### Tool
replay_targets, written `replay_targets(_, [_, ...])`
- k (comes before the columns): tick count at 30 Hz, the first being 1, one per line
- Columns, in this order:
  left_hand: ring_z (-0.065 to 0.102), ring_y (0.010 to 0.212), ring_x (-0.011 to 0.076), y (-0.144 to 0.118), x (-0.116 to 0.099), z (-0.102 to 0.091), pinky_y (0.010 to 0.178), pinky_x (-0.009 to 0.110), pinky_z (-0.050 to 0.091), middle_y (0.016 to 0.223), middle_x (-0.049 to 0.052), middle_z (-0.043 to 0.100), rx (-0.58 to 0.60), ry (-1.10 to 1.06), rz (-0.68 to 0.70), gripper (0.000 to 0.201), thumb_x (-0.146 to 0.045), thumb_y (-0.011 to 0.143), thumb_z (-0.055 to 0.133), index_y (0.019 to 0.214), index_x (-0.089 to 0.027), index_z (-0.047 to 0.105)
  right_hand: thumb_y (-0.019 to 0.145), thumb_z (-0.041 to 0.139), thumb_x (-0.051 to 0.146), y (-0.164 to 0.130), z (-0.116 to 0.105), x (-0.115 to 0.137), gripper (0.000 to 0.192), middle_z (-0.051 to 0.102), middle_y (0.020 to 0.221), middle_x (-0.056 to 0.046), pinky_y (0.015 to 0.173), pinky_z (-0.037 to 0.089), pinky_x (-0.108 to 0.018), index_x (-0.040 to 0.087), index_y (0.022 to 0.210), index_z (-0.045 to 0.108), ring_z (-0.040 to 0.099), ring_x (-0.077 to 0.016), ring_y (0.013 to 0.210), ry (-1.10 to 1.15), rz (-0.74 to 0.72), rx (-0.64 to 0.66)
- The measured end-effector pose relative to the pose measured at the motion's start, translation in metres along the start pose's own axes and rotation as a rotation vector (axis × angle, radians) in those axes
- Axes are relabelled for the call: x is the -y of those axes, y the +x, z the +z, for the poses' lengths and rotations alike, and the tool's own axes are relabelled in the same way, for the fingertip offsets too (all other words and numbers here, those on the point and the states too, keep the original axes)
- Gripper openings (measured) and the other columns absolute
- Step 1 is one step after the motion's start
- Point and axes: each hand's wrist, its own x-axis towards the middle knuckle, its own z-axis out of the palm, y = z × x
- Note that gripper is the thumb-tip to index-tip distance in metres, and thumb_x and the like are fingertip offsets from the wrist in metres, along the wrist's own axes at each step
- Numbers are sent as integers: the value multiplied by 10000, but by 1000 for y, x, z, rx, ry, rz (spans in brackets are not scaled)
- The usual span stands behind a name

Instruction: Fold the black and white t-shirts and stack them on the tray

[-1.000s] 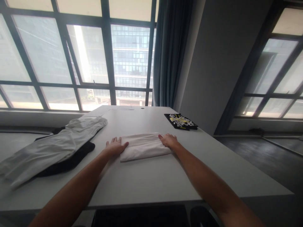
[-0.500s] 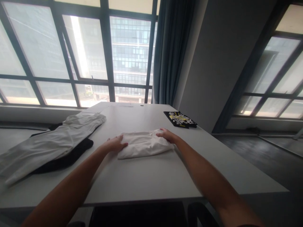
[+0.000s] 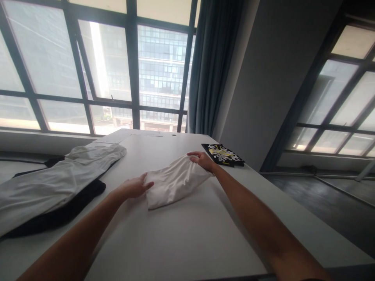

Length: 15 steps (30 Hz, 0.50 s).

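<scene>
Apparently folded white cloth (image 3: 172, 182) spans both hands' grip.

A long white rectangular desk (image 3: 187, 242) is stretching away toward 12 o'clock, meeting a wall of tall dark-framed grid windows (image 3: 117, 66) that are letting in pale daylight. A glass-fronted office building (image 3: 162, 70) is showing through the panes. At 1 o'clock a blue-grey pleated curtain (image 3: 209, 66) is hanging beside a plain grey wall column (image 3: 272, 78). At 3 o'clock a second dark-framed window (image 3: 342, 101) is glowing softly over a dark glossy floor (image 3: 328, 199), which is reflecting the light. A low white sill (image 3: 43, 137) is running along at 10 o'clock.
</scene>
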Motion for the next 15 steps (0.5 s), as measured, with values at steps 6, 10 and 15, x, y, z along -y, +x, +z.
replay_targets(6, [375,1408,312,0,-1,4,1129,435,303,1554,188,335,-6,30,20,886,-636,895,273,1562,-60,186,746,691,270,81,-48,30,261,735,914,-40,904,494,-324,155,968,766,643,-174,866,-98,-231,-192])
replay_targets(10, [277,1458,302,-4,-5,5,1166,471,241,1580,160,287,9,60,18,862,-619,897,283,1566,-82,199,777,610,278,127,-123,25,295,731,979,-71,949,476,-357,137,1002,739,649,-202,945,-138,-335,-678])
replay_targets(15, [221,1475,299,-11,-15,5,1174,499,214,1578,173,274,26,86,5,814,-576,908,325,1563,-102,227,777,540,267,117,-203,-49,319,707,1062,-125,977,469,-390,133,1012,708,635,-236,1028,-235,-133,-1225])
